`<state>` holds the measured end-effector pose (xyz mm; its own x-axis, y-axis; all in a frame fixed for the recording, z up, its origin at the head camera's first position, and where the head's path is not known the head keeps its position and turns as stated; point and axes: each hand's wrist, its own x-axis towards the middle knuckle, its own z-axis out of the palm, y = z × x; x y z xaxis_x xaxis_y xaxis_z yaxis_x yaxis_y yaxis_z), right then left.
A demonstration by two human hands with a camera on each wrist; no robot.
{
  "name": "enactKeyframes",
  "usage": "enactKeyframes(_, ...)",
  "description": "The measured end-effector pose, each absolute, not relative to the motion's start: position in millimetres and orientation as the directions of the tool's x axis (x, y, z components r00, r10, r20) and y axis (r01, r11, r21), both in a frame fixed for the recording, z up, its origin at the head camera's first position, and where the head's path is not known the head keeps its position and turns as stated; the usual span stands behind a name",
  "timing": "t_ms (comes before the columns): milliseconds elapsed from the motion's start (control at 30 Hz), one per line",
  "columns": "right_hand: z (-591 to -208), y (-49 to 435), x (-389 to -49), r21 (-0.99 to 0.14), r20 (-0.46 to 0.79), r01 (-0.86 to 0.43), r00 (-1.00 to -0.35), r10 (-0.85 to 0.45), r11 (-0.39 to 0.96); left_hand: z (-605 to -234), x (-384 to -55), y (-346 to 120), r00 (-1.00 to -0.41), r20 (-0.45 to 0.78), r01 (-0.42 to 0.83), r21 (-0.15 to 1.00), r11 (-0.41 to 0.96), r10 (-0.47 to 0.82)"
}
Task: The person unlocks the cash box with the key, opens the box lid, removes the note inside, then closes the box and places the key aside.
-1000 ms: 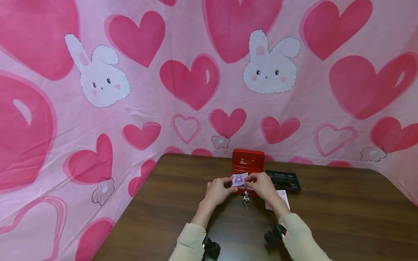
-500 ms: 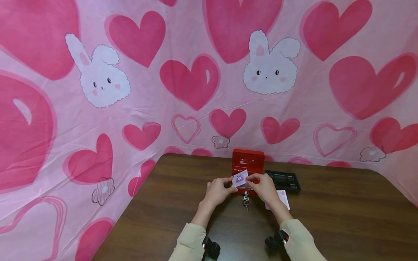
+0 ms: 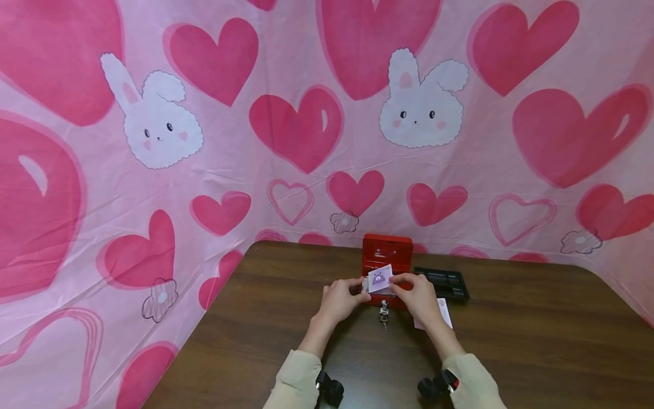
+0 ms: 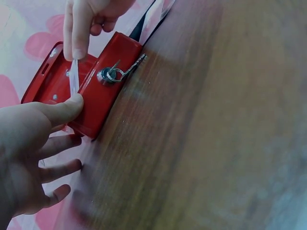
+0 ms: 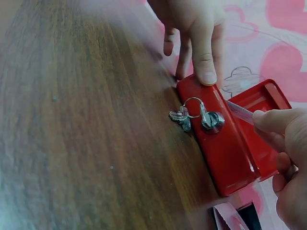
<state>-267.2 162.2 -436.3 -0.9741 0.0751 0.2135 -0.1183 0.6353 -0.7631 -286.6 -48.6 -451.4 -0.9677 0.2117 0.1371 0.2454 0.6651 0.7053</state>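
Printed note (image 3: 378,280) sits between right hand (image 3: 420,296), pinching it, and left hand (image 3: 337,299), gripping the red box (image 5: 225,155).

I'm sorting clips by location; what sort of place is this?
Likely an indoor spot set up for filming: a pink heart-print sheet hangs behind and to the left of a wood-grain table, and wrist cameras are being worn.

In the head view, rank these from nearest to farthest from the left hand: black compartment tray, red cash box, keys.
1. Red cash box: touching the left hand, on its right.
2. Keys: farther right, at the box's front.
3. Black compartment tray: farthest, on the box's right.
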Motion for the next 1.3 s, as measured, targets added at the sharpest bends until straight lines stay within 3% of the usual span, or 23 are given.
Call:
enactKeyframes(600,-426.7,194.9,-249.7,-0.718,0.354,-0.182,-0.927,0.127,0.672,-447.8,-283.8,-50.0,-0.953,0.2,0.302,0.61,0.733,0.226)
enactKeyframes(1067,-411.9,237.3,-240.9,-0.718,0.412,-0.228,-0.901,0.138,0.658,-444.0,-284.4,-47.8,-0.935,0.248,0.347,0.509,0.788,0.252)
enactKeyframes(1300,-404.9,259.7,-233.4,-0.702,0.377,-0.209,-0.92,0.106,0.681,-442.3,-283.7,-49.3,-0.915,0.294,0.385,0.441,0.811,0.275)
